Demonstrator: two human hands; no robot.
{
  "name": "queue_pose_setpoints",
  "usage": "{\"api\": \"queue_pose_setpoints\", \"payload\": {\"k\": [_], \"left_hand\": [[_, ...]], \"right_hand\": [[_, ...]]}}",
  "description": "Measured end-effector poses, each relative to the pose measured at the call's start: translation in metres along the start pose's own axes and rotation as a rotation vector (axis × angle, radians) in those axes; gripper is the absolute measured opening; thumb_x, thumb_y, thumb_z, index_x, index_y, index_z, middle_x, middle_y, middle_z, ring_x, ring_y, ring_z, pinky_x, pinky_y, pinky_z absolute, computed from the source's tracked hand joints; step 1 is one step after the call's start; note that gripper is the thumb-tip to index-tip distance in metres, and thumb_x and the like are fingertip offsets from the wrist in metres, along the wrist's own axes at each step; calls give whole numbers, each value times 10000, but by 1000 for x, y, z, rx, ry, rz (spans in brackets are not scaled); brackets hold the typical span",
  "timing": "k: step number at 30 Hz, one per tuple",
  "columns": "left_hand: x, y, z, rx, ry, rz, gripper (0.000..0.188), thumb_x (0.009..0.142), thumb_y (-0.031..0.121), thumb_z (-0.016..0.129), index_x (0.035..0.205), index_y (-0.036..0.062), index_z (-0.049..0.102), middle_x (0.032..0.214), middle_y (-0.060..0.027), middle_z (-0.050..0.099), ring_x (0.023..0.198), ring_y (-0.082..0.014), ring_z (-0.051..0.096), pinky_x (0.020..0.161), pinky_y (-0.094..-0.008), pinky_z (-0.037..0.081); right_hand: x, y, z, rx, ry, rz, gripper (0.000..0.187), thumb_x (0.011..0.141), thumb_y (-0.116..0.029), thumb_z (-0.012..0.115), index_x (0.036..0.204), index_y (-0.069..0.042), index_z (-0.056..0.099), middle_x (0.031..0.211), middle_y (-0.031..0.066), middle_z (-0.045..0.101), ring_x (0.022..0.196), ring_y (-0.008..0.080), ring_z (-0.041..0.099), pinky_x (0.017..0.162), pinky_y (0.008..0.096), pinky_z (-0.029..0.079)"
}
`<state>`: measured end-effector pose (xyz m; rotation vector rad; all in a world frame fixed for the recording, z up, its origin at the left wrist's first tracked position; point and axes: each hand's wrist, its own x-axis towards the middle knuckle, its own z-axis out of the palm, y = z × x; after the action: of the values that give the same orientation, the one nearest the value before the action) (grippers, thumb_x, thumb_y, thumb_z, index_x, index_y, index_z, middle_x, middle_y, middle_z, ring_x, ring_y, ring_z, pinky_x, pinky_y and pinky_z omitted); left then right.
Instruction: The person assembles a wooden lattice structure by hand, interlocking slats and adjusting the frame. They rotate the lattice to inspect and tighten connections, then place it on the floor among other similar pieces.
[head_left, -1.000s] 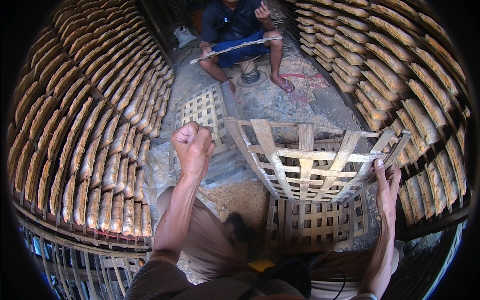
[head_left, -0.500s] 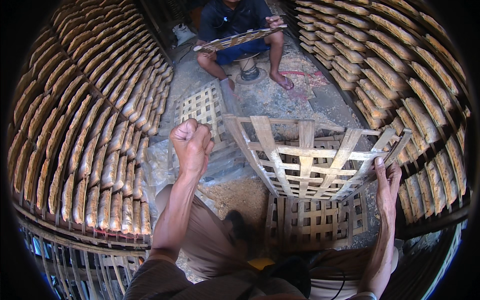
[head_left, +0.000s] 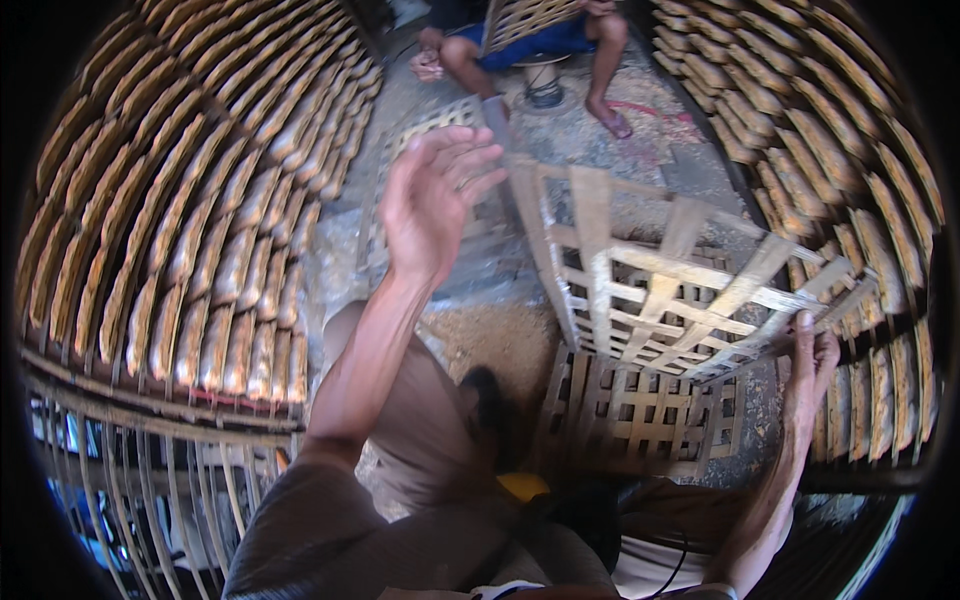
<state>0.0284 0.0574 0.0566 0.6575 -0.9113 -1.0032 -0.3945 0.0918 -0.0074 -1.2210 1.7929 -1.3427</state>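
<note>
I have the woven bamboo tray to the right of centre, tilted up in front of the wearer's legs. The right hand is closed on its far right corner, thumb laid along the rim and fingers wrapped behind. The left hand is raised well apart from it, fingers loosely spread and slightly bent, with nothing in it; it is blurred on my feed. I read the step in hand as steadying the tray one-handed while the other hand is free.

Below the tray lies a second lattice tray, and I cannot tell whether the upper one rests on it. To my mind, any shift from here calls for a second support at the unheld left end, since a corner grip alone could let the tray swing, and its open slats could snag on the lattice underneath.

Beyond the left hand, a lattice panel lies on the floor; farther ahead a seated co-worker has another slatted panel. Racks of pale, orange-edged slabs line both sides. I can make out no brands, labels or legible writing anywhere.
</note>
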Motion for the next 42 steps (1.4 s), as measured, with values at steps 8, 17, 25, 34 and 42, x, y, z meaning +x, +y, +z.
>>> {"api": "queue_pose_setpoints", "payload": {"k": [8,17,25,34,42], "left_hand": [[8,-2,-44,8,-365,-104,549,1026,586,460,1220,88,581,1109,-101,642,961,-154,596,889,-331,479],[3,-22,-16,324,-313,23,660,1067,539,395,1420,0,534,1426,-208,542,1255,-217,522,1096,-451,381],[4,-21,-24,398,-471,-34,388,1039,330,579,1268,20,632,1111,-115,729,1026,-197,699,902,-342,543],[-19,-23,-16,682,-448,-248,228,1023,118,658,1227,23,626,1105,-137,758,1068,-199,721,968,-352,572],[-13,-33,-3,638,-445,-281,206,1040,100,625,1239,47,612,1071,-127,756,1045,-186,719,959,-347,560]], "right_hand": [[11,11,-5,115,-120,-95,412,1021,-408,664,1155,-19,636,990,43,620,946,138,563,913,336,436],[7,6,-3,151,-62,-64,452,1003,-461,681,1147,-33,653,1032,31,640,972,129,555,949,331,418],[-2,-7,6,99,-99,-161,432,1003,-487,675,975,-56,663,896,-12,614,841,112,508,833,296,403],[31,-8,-9,735,228,-130,477,1109,-479,429,762,-152,422,657,-25,317,569,125,312,538,300,279],[30,19,-5,17,14,-284,647,968,-562,638,1356,-44,627,1165,174,705,1047,273,671,936,505,540]]}}
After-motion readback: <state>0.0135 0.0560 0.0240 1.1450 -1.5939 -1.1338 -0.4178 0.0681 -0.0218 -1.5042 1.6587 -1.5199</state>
